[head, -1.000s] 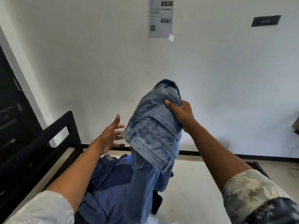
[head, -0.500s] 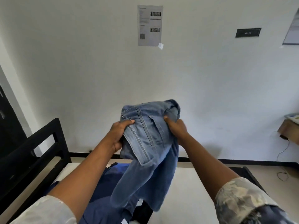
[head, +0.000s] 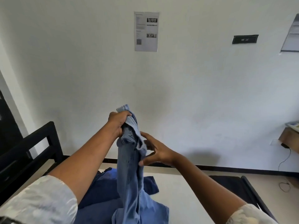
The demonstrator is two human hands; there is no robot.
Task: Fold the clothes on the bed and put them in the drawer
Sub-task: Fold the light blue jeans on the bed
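Observation:
A pair of light blue jeans hangs upright in front of me, its legs trailing down onto the bed. My left hand grips the bunched waistband at the top. My right hand is just lower and to the right, fingers spread and touching the fabric near the waistband, with the thumb against the jeans' side. Dark blue clothes lie on the white mattress beneath and behind the jeans. No drawer is in view.
A black bed frame rises on the left, and a dark rail runs along the bed's right side. A white wall with a taped paper sheet faces me. At the far right stand a cardboard box and a cable on the floor.
The jeans have dropped lower and now hang lengthwise. My left hand moved up to grip the waistband top. My right hand let go of the pocket area and slid down, fingers spread.

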